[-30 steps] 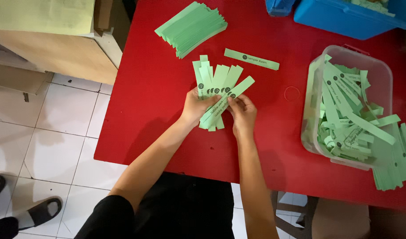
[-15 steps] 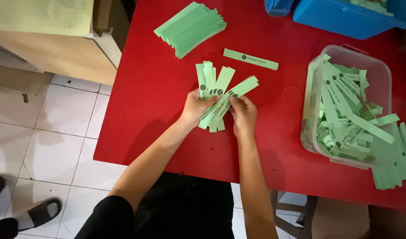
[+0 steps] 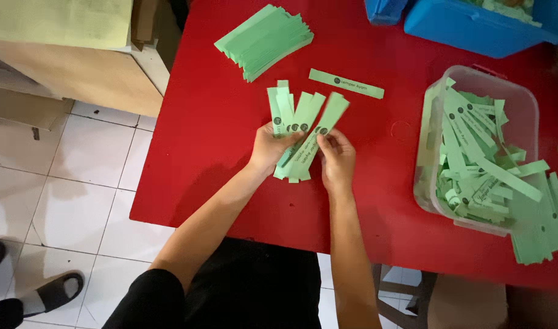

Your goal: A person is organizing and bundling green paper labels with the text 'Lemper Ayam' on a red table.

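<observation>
Both my hands hold a fan of green paper strips (image 3: 303,122) over the red table (image 3: 218,152). My left hand (image 3: 270,146) grips the lower left of the fan, with the strips spreading upward from it. My right hand (image 3: 336,157) pinches the fan's lower right edge. One single green strip (image 3: 346,83) lies flat on the table just beyond the fan. A neat stack of green strips (image 3: 265,39) rests farther away, up and to the left.
A clear plastic tub (image 3: 480,149) full of loose green strips stands at the right, with more strips spilling over its right side (image 3: 543,225). Blue plastic containers (image 3: 486,24) sit at the far edge. A beige cabinet (image 3: 72,55) stands left of the table on white tiles.
The fan of strips has been drawn closer together, with the rightmost strip swung more upright. Both hands stay in about the same place.
</observation>
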